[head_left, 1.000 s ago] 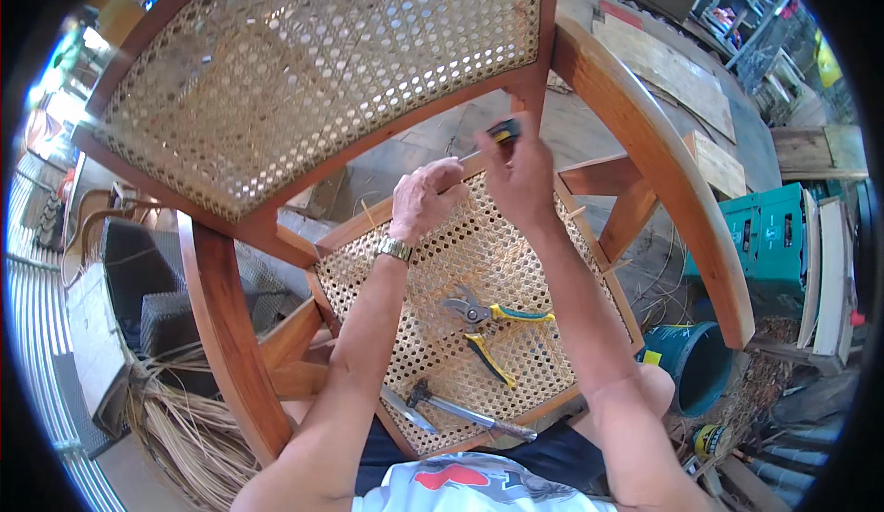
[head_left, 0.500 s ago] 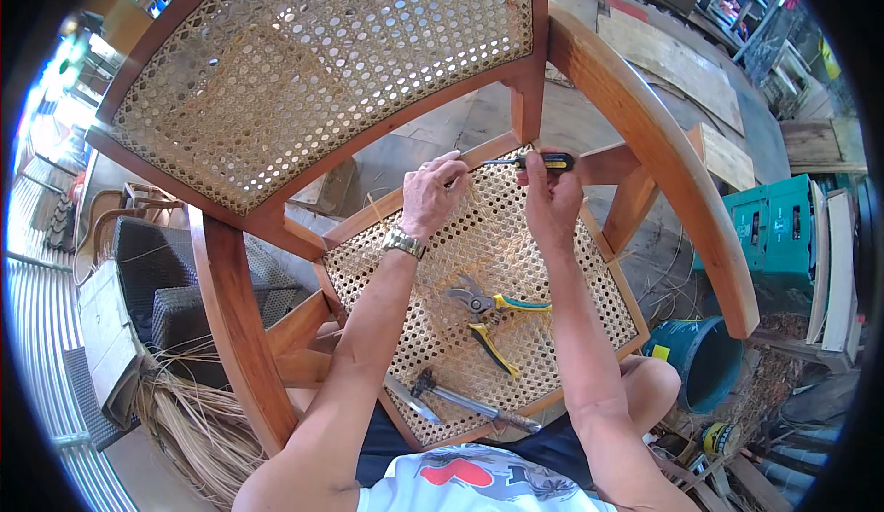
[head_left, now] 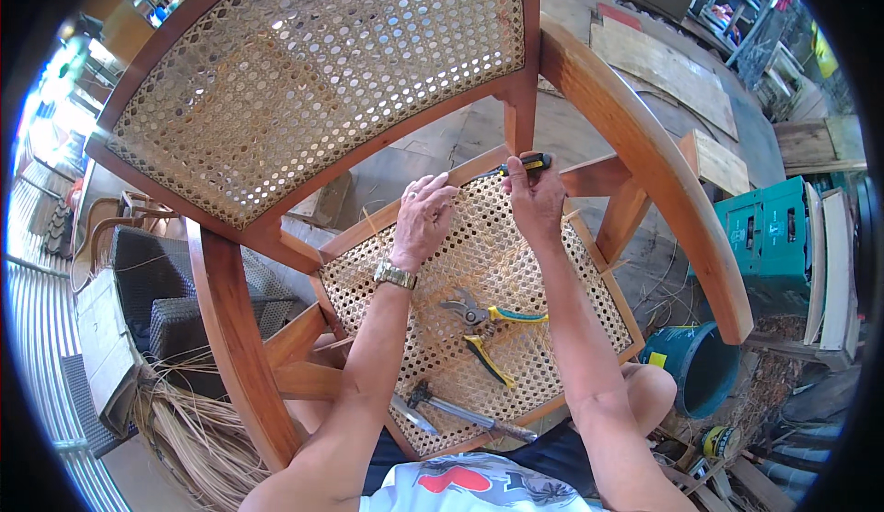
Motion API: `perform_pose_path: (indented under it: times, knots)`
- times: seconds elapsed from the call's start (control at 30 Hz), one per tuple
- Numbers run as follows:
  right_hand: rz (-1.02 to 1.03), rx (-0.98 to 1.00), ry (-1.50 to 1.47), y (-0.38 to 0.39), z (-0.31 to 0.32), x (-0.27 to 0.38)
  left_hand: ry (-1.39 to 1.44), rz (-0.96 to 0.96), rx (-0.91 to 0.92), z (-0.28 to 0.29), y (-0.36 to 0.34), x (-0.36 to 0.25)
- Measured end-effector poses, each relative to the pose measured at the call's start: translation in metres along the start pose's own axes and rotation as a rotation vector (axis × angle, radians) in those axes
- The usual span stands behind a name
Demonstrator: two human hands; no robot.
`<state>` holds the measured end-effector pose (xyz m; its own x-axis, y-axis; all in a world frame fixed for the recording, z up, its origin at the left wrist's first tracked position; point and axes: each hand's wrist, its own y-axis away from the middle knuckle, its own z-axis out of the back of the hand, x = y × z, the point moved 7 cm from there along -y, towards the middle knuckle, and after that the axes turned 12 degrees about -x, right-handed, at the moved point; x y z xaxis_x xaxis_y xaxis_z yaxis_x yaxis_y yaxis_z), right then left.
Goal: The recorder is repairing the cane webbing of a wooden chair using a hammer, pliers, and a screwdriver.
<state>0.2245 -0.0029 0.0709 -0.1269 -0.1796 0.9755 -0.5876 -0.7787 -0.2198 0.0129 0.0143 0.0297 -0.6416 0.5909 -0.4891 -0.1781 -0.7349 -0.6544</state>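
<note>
A wooden armchair with a woven cane seat stands in front of me. My right hand grips a screwdriver by its black and yellow handle at the seat's back rail. The slim shaft points left along that rail; its tip is hard to make out. My left hand, with a watch at the wrist, lies fingers outstretched by the rail, left of the tool. Pruning shears lie with handles spread on the cane. Nearer me are a hammer and a flat metal blade.
The cane backrest rises beyond the seat, between curved armrests. On the right stand a teal crate and a dark teal bucket. Loose cane strips are heaped at the lower left. Boards lie on the floor behind.
My right hand and the screwdriver have shifted slightly left, closer against the back rail. My left hand's fingers have straightened from a more curled pose. The view has tilted a little.
</note>
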Motion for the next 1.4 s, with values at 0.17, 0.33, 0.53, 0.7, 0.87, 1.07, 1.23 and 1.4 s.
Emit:
perform_pose_path:
  times: [0.17,0.33,0.53,0.7,0.87,1.07,1.23,1.4]
  knots:
    - [-0.001,0.034,-0.021,0.005,-0.008,0.001,-0.12,-0.063,0.075,-0.002,0.004,-0.018]
    - [0.001,0.116,0.032,0.004,-0.017,0.002,-0.242,0.031,0.139,-0.012,0.013,-0.017]
    - [0.015,0.126,0.002,0.001,-0.015,-0.011,-0.355,0.025,0.089,-0.012,0.013,-0.039]
    - [-0.023,0.082,0.022,-0.002,-0.011,-0.019,-0.332,-0.12,0.022,-0.012,0.008,-0.043]
    - [-0.116,-0.068,-0.232,-0.001,0.002,-0.027,-0.218,-0.059,0.06,-0.011,0.006,-0.04]
    - [-0.104,-0.087,-0.267,0.001,0.004,-0.031,-0.369,-0.116,0.029,-0.016,0.005,-0.05]
    - [-0.126,-0.017,-0.238,0.005,-0.002,-0.026,-0.337,-0.154,-0.014,-0.011,0.007,-0.057]
    - [-0.089,-0.022,-0.183,0.007,-0.004,-0.021,-0.384,-0.17,0.033,-0.019,0.008,-0.053]
